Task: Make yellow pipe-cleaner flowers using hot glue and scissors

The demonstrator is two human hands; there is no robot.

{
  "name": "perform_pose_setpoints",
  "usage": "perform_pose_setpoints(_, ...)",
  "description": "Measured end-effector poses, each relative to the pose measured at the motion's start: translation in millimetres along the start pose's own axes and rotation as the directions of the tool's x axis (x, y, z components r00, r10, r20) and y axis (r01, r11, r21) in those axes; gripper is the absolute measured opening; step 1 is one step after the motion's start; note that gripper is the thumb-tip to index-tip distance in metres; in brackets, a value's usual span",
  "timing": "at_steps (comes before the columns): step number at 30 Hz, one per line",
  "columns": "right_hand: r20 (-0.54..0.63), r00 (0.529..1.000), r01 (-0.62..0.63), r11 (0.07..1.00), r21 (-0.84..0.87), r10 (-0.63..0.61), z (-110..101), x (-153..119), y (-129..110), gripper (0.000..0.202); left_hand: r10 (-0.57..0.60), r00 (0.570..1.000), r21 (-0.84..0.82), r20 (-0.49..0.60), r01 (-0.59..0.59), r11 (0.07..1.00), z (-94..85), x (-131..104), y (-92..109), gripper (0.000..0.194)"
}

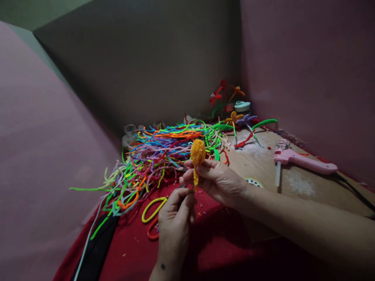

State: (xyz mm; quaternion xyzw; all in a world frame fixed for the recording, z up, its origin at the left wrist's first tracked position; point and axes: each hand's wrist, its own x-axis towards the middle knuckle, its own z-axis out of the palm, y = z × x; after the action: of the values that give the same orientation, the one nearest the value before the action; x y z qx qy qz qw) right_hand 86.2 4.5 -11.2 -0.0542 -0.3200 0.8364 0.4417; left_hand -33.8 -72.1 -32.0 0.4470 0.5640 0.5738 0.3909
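Note:
An orange-yellow fuzzy pipe-cleaner piece (198, 151), rounded like a bud on top with a twisted stem below, stands upright in front of me. My right hand (221, 179) grips it at the base of the bud between thumb and fingers. Lower down, my left hand (177, 216) is closed in a pinch at the bottom end of the stem; the exact contact is partly hidden by the fingers. Scissors with one yellow and one red handle loop (154, 210) lie just left of my left hand, their blades mostly hidden behind it.
Behind my hands spreads a heap of multicoloured pipe cleaners (166, 146). On the brown board (263, 156) at right lie a pink glue gun (307, 160) and pipe-cleaner flowers (234, 118). A red cloth (131, 249) covers the table; a pale cable (90, 230) runs down the left.

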Motion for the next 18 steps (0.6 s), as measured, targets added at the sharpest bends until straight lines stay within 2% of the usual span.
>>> perform_pose_setpoints(3, 0.011, 1.000, 0.007, 1.000, 0.009, -0.007, 0.5, -0.3, 0.0, 0.019, -0.032, 0.999, -0.040, 0.012, 0.032, 0.999, 1.7, -0.9, 2.1, 0.016)
perform_pose_setpoints(8, -0.015, 1.000, 0.015, 1.000, 0.000, -0.015, 1.5, 0.6, 0.5, 0.020, 0.022, 0.994, 0.107, -0.106, -0.011, 0.994, 3.6, -4.4, 3.4, 0.019)
perform_pose_setpoints(15, -0.023, 1.000, 0.017, 1.000, -0.006, -0.017, 3.0, 0.4, -0.9, 0.018, 0.013, 1.000, 0.107, -0.016, -0.011, 0.994, 1.9, -5.3, 3.7, 0.021)
perform_pose_setpoints(18, -0.003, 1.000, 0.023, 1.000, 0.001, -0.023, 2.1, 0.3, -0.1, 0.018, 0.064, 0.997, 0.165, -0.036, -0.057, 0.985, 2.0, -4.4, 3.9, 0.017)
